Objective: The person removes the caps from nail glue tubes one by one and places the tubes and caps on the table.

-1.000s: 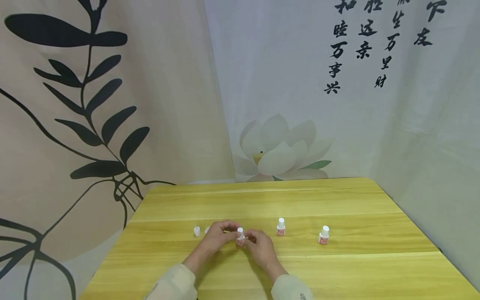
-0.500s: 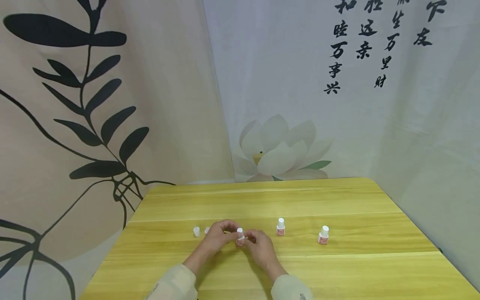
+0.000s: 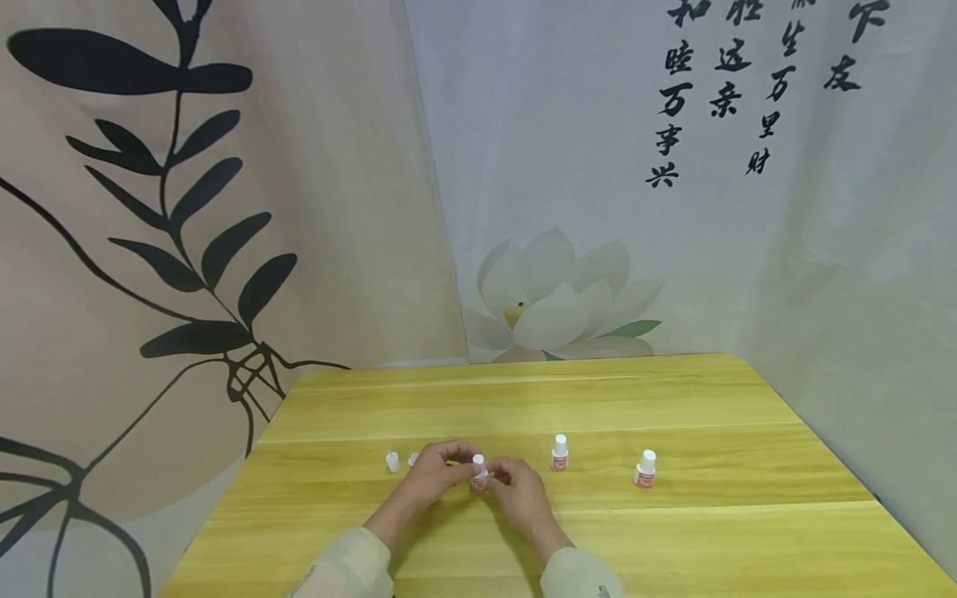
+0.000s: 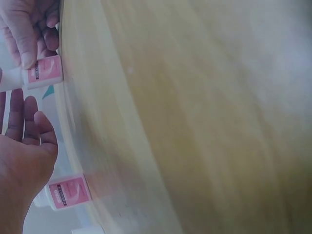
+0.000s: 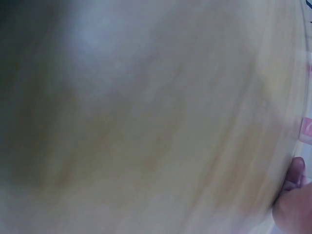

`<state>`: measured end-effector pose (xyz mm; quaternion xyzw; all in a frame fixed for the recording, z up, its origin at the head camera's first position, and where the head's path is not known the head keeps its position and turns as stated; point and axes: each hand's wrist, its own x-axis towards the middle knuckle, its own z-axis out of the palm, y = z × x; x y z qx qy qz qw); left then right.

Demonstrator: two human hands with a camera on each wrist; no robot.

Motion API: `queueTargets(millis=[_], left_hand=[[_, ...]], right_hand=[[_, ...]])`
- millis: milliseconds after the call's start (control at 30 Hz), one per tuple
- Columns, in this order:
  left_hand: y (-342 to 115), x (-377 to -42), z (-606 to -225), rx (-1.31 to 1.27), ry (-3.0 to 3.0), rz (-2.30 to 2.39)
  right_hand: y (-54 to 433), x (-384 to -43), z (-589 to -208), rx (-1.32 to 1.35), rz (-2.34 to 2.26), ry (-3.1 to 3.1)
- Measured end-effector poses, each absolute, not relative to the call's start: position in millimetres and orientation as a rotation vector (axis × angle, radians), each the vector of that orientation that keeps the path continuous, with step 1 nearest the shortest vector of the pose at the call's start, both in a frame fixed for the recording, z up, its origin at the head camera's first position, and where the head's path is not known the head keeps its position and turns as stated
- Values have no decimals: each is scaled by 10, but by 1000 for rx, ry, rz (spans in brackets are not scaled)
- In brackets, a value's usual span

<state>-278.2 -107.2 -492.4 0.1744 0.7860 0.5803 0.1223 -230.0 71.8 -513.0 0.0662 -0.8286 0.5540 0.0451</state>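
Note:
A small white bottle (image 3: 479,477) with a pink label and white cap is held upright between both hands over the table. My right hand (image 3: 517,492) pinches its body; in the left wrist view its thumb presses on the label (image 4: 48,69). From the other side, my left hand (image 3: 435,472) has thumb and fingertips at the cap (image 4: 10,79). The left wrist view also shows another pink-labelled bottle (image 4: 70,193) beyond the left hand. In the right wrist view only part of the right hand (image 5: 294,207) shows, near a bottle (image 5: 306,129) cut off by the frame.
Two capped bottles stand right of the hands, one nearer (image 3: 560,453) and one farther right (image 3: 645,469). Left of the hands lies a small white piece with a thin tip (image 3: 392,462); another white piece (image 3: 413,458) is partly hidden by the left hand. A printed curtain (image 3: 359,208) hangs behind the table (image 3: 673,548).

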Motion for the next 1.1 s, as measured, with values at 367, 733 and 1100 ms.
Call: queueTargets(millis=[367, 733, 1100], left_hand=[[-1057, -2793, -4940, 489, 2299, 1717], [-1062, -2808, -4939, 543, 2322, 1681], [-1056, -2812, -4931, 522, 2346, 1670]], right_hand=[[724, -2290, -5128, 204, 1690, -2535], [728, -2317, -5156, 193, 1702, -2525], [724, -2297, -5135, 194, 1693, -2532]])
